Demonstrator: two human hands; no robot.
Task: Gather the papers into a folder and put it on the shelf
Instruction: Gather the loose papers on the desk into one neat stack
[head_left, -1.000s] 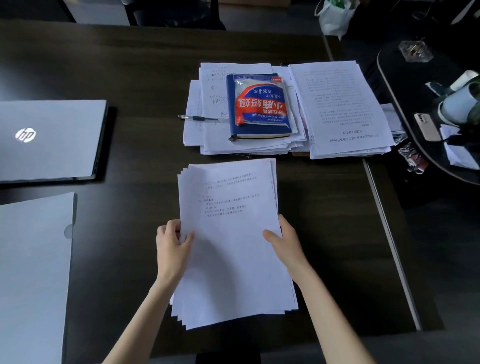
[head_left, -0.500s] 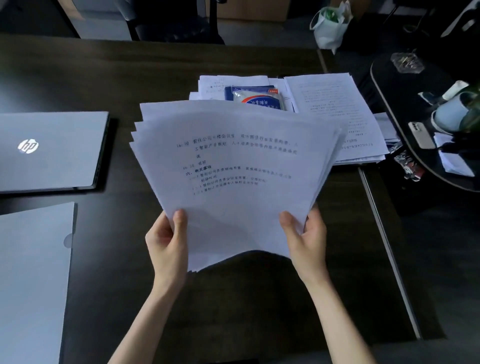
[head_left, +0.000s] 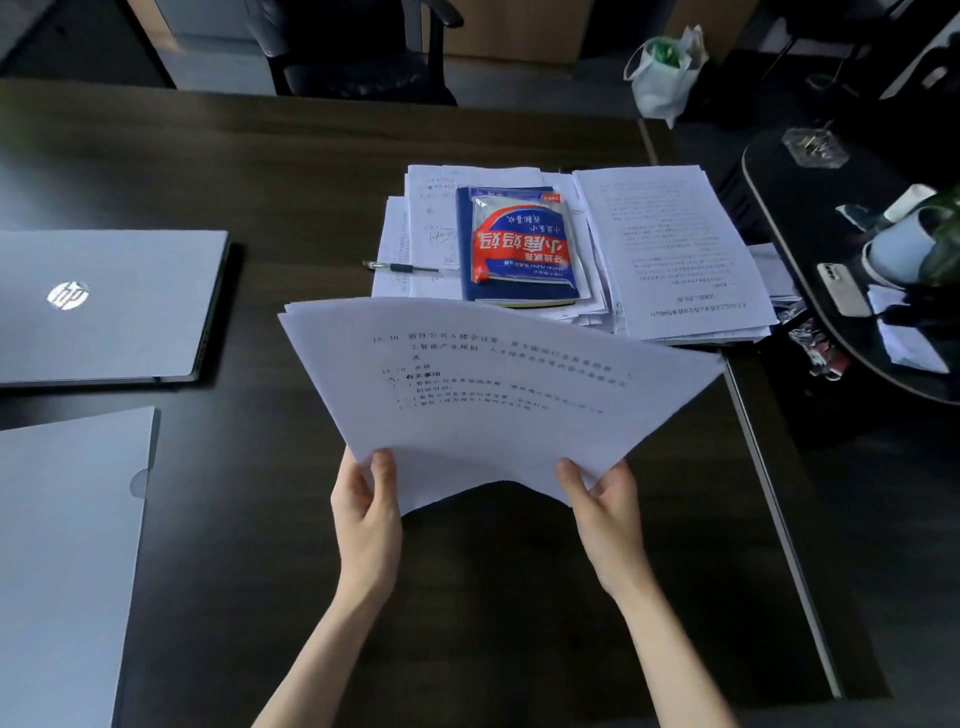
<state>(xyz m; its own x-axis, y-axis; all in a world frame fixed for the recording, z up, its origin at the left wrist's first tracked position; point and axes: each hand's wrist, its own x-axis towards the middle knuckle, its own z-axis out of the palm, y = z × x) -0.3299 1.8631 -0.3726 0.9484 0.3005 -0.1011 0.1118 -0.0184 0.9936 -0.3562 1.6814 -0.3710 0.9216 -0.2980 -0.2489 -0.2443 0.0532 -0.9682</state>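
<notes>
We count two hands (head_left: 369, 512) (head_left: 605, 512), one held sheaf of papers (head_left: 493, 395), one folder (head_left: 67, 545), one laptop (head_left: 104, 306), one pen (head_left: 400, 267), two desk paper stacks (head_left: 426, 218) (head_left: 675, 249).

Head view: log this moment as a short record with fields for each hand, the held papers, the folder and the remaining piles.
left hand: grips the lower left edge of the held papers
right hand: grips the lower right edge
held papers: fanned sheaf, lifted off the desk
folder: flat at left, empty-looking, untouched
laptop: closed, behind the folder
paper piles: still on desk; blue notebook and pen on them
</notes>
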